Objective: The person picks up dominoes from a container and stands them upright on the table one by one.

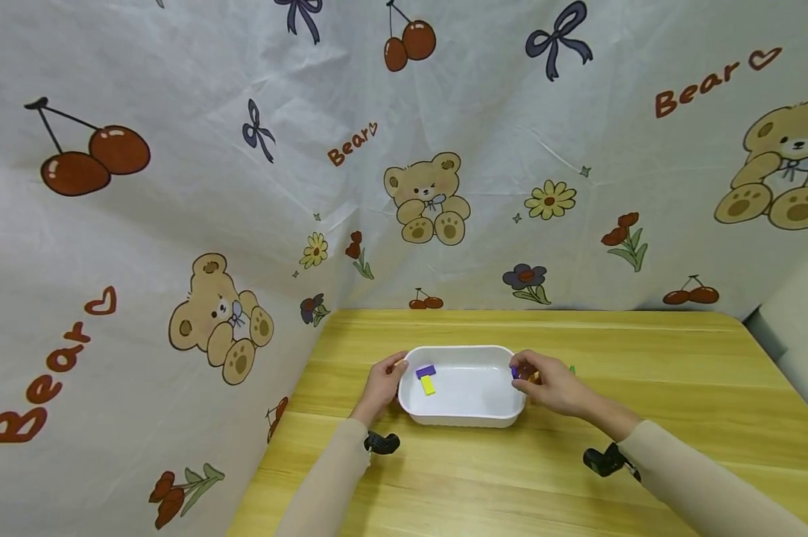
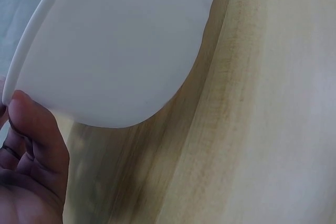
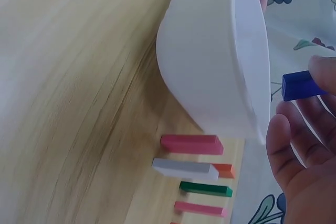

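Observation:
A white plastic basin point(image 1: 464, 421) sits on the wooden table, and my left hand point(image 1: 382, 384) grips its left rim. In the left wrist view the thumb point(image 2: 37, 124) presses the outside of the basin wall. Inside, toward the left, lie a purple domino point(image 1: 426, 371) and a yellow domino point(image 1: 428, 385). My right hand point(image 1: 553, 384) is at the right rim and pinches a purple-blue domino point(image 3: 300, 85) between thumb and fingers. In the right wrist view this domino is beside the rim, above its height.
Beside the basin's right end, dominoes stand in a row: a pink one point(image 3: 191, 144), a white one point(image 3: 184, 168), an orange one point(image 3: 226, 170), a green one point(image 3: 206, 189) and another pink one point(image 3: 200, 209). A bear-print cloth point(image 1: 498, 134) hangs behind the table point(image 1: 484, 485).

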Demonstrator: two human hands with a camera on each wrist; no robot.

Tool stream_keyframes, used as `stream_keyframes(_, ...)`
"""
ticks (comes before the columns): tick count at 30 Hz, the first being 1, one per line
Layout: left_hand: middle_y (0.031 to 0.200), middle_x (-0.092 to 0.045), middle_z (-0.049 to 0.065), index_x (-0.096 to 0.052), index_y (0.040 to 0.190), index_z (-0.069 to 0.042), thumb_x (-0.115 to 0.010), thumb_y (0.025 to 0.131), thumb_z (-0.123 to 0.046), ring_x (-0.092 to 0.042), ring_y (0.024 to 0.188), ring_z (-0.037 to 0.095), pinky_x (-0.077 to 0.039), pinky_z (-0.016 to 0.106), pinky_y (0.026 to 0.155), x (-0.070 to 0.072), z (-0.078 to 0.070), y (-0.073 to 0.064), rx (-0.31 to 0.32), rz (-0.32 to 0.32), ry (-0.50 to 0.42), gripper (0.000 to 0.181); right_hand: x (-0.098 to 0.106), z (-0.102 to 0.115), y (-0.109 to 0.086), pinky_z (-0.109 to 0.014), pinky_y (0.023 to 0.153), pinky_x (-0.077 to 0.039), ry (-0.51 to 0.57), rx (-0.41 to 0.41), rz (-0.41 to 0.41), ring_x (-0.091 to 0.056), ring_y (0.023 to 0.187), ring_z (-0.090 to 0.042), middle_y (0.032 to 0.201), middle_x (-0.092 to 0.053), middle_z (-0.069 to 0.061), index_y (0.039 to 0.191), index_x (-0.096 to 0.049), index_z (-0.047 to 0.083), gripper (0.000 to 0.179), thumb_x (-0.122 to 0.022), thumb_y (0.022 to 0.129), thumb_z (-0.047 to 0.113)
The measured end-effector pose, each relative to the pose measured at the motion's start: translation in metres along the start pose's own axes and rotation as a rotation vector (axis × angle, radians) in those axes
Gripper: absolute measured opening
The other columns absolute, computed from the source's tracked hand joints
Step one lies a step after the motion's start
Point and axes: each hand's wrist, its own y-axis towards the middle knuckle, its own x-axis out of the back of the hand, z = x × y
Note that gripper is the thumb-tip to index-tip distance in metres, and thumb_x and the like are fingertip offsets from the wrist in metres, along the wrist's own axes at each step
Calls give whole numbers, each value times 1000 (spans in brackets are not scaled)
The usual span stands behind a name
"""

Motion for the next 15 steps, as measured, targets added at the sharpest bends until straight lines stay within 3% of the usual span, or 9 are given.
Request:
stream_keyframes(4,91,-53,5,-67,139,-25,-62,105,-32,-48,67,13,-43,22,50,0,-1,1,-16,-5,18,36,7,-2,-5,-26,60,-54,21,-18,-7,-62,87,-22,100,-64,-9,121,-59,-1,26,-69,99,9)
stream_keyframes(9,94,-55,6,-66,140,-25,-62,105,-31,-51,72,14,-46,22,52,1,-1,1,-13,7,4,36,13,-8,-11,-25,69,-53,-29,-23,-41,-62,90,-19,100,-66,-6,118,-62,2,22,-69,99,9)
stream_keyframes(15,92,-55,7,-66,140,-24,-62,105,-30,-49,66,13,-44,23,49,1,-1,0,-19,10,5,35,19,-18,-20,-26,76,-54,-69,-38,-72,-64,95,-20,105,-69,-8,118,-63,6,21,-70,98,9)
